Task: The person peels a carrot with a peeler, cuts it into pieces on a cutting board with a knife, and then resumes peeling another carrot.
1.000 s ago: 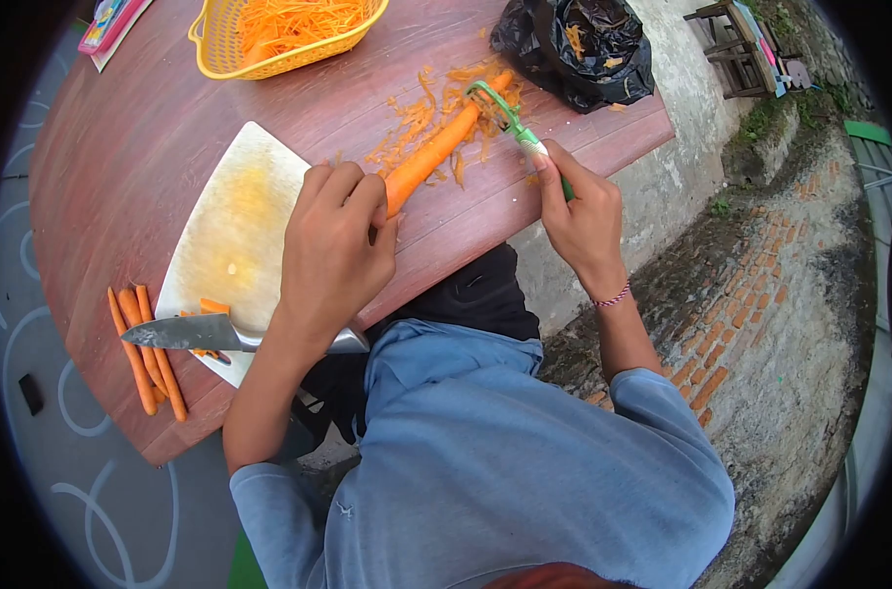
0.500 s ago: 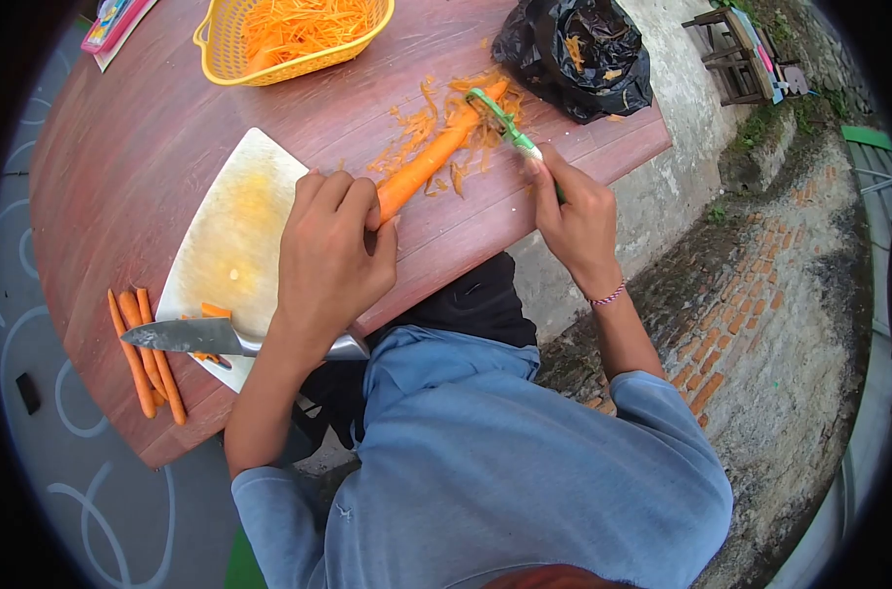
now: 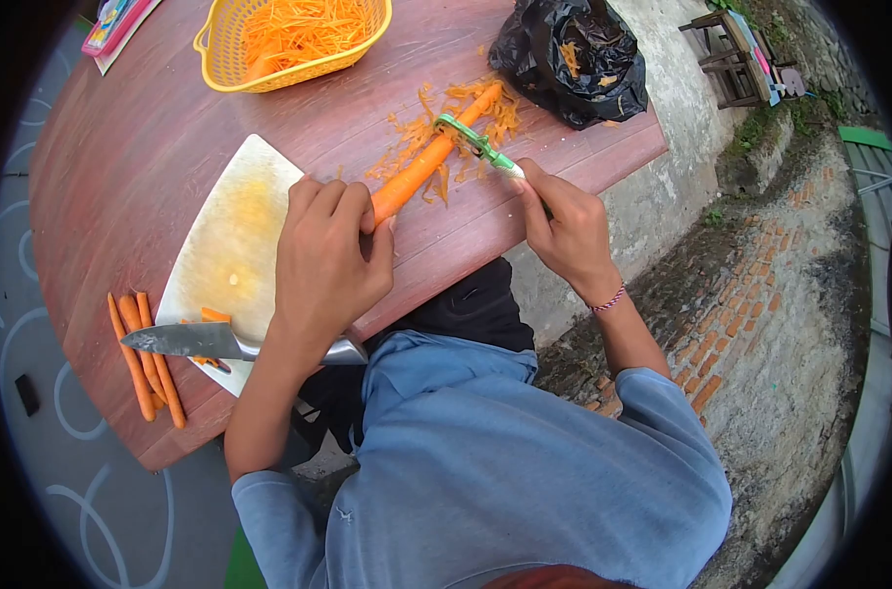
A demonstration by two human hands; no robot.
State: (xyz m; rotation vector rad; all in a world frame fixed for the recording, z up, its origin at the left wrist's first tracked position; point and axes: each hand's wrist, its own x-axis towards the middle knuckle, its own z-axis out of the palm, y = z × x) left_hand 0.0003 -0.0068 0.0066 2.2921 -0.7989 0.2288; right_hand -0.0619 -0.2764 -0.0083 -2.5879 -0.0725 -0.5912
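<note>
My left hand (image 3: 333,240) grips the thick end of an orange carrot (image 3: 417,175), whose far tip lies among peelings (image 3: 500,120) on the table. In my right hand (image 3: 569,226) is the handle of a green peeler (image 3: 475,140); its head rests across the middle of the carrot. Beneath my left forearm, a knife (image 3: 196,341) lies over a white cutting board (image 3: 232,231), its handle partly hidden by the arm. Small carrot pieces (image 3: 215,315) sit on the board near the blade.
A yellow basket (image 3: 314,74) of shredded carrot stands at the back of the wooden table (image 3: 103,196). Right of it is a black plastic bag (image 3: 544,74) with peelings inside. Several thin carrots (image 3: 147,353) lie at the left edge. A pink case (image 3: 112,27) is far left.
The peeler has slid along the carrot from near its far tip to about the middle, moving left and slightly down with my right hand. My left hand stays on the carrot.
</note>
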